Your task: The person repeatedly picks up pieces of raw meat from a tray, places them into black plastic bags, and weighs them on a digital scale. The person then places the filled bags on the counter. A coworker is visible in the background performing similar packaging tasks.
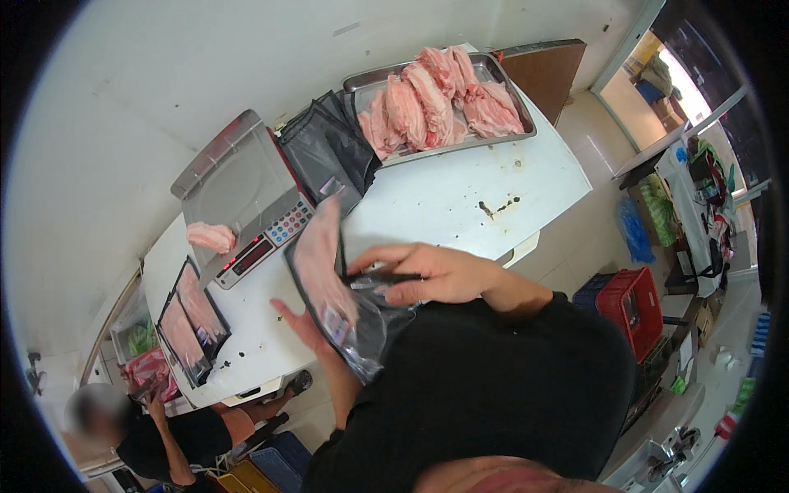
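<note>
Before my body a clear plastic bag with a black edge (323,265) holds a long piece of pale pink sliced meat. Its upper part looks blurred. My right hand (431,271) is at the bag's right side, with the thumb and fingers around its black edge. Below the bag's left side, my left hand (311,330) has its thumb and fingers spread, the palm partly behind the bag. Left of the bag stands a digital scale (246,179) with a small piece of meat (211,237) at its tray's edge. Empty black-edged bags (320,148) lie beside the scale.
A metal tray (456,145) of sliced meat stands at the back of the white table (419,203). Two filled bags (191,320) lie at the table's left end. Beyond that end is another person (179,440). A red crate (641,314) stands on the floor at right.
</note>
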`<state>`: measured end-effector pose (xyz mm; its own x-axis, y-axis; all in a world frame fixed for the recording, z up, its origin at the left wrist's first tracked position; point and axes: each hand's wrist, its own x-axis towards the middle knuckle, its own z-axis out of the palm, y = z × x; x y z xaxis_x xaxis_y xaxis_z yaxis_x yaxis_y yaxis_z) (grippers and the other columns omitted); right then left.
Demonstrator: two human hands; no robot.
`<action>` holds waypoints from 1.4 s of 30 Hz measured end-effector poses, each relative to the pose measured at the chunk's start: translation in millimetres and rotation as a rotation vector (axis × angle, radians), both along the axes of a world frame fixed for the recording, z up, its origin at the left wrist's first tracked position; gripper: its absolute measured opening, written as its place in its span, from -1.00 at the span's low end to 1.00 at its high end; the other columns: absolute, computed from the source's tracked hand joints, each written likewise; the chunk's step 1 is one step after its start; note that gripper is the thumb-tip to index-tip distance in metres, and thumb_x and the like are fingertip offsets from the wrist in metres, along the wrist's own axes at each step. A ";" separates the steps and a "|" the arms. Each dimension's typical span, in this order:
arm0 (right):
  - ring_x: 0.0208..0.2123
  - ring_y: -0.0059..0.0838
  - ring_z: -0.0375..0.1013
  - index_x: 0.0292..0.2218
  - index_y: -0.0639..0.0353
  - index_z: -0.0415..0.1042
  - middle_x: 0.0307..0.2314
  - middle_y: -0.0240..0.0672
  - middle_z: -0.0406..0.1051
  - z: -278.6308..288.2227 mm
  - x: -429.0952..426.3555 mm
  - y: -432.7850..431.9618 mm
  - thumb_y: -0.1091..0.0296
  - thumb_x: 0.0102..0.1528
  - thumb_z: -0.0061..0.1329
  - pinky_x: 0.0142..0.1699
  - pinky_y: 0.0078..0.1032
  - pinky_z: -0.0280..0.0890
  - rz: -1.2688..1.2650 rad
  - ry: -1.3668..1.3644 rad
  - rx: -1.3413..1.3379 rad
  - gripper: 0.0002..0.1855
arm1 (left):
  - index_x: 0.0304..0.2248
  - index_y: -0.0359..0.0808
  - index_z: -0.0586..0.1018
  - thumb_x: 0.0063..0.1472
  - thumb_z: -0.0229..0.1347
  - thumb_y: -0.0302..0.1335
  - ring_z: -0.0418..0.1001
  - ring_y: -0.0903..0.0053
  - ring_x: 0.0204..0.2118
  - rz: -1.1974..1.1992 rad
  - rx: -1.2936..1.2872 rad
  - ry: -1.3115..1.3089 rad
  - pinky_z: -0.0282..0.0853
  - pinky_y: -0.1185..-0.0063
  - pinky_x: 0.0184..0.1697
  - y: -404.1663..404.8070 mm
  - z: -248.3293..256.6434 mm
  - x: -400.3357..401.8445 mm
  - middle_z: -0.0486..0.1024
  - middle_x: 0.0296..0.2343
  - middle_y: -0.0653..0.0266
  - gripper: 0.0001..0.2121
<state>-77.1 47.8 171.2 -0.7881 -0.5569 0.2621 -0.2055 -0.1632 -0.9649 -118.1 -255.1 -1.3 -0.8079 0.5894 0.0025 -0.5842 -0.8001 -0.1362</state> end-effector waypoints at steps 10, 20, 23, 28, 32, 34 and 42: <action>-0.13 -0.27 0.53 -0.12 0.33 0.55 -0.10 -0.20 0.51 -123.3 -44.1 -32.9 0.21 0.31 0.02 -0.03 -0.34 0.40 -0.335 0.147 0.474 -0.68 | 0.35 -0.30 0.14 0.39 0.01 -0.22 0.18 0.14 0.32 0.608 -1.063 -0.282 0.04 0.13 0.37 -127.5 -56.6 31.3 0.20 0.28 0.04 -0.35; -0.13 -0.05 0.60 -0.14 0.16 0.63 -0.25 -0.05 0.61 -152.3 -164.6 372.2 0.19 0.03 0.20 -0.01 -0.22 0.45 -1.732 0.107 1.026 -0.62 | 0.12 -0.42 0.40 0.33 0.04 -0.61 0.35 0.37 0.07 1.025 -2.092 0.044 0.29 0.45 0.15 -79.3 -18.9 89.2 0.40 0.03 0.13 -0.63; -0.05 -0.01 0.58 -0.17 0.14 0.64 -0.20 0.03 0.60 -169.6 -190.0 418.4 0.12 -0.08 0.27 0.05 -0.16 0.45 -1.454 -0.246 1.205 -0.55 | -0.04 -0.39 0.49 0.28 0.12 -0.65 0.40 0.38 0.01 0.966 -2.080 0.406 0.31 0.43 0.09 -41.3 -7.1 78.7 0.46 -0.06 0.19 -0.73; -0.07 0.03 0.59 -0.24 0.09 0.66 -0.18 -0.01 0.61 -177.9 -196.8 400.0 0.13 -0.13 0.29 0.06 -0.15 0.46 -1.494 -0.263 1.225 -0.60 | -0.22 -0.35 0.58 0.22 0.17 -0.68 0.45 0.30 -0.02 0.931 -2.021 0.681 0.33 0.39 0.10 22.6 14.9 53.5 0.50 -0.12 0.14 -0.86; -0.16 -0.09 0.63 -0.26 0.13 0.64 -0.28 -0.05 0.63 -175.0 -199.0 404.3 0.17 -0.10 0.30 -0.04 -0.21 0.47 -1.518 -0.162 1.172 -0.64 | -0.30 -0.36 0.60 0.17 0.19 -0.71 0.47 0.25 -0.06 0.965 -2.037 0.947 0.38 0.40 0.05 49.2 20.1 40.2 0.52 -0.19 0.13 -0.88; -0.22 -0.28 0.63 -0.25 0.19 0.63 -0.33 -0.12 0.63 -170.9 -189.4 407.8 0.25 -0.04 0.27 -0.11 -0.32 0.47 -1.487 -0.095 0.979 -0.69 | -0.31 -0.36 0.61 0.17 0.18 -0.72 0.49 0.23 -0.09 0.942 -2.039 1.004 0.40 0.41 0.02 51.7 18.7 37.6 0.52 -0.20 0.12 -0.88; -0.29 -0.52 0.58 0.09 0.39 0.42 -0.23 -0.27 0.57 -94.9 -128.8 248.1 0.55 0.19 0.07 -0.16 -0.60 0.49 -0.980 -0.234 -0.110 -0.57 | -0.26 -0.42 0.60 0.26 0.16 -0.68 0.50 0.56 -0.18 0.660 -1.735 0.562 0.41 0.59 -0.06 49.8 -25.4 40.1 0.56 -0.29 0.25 -0.93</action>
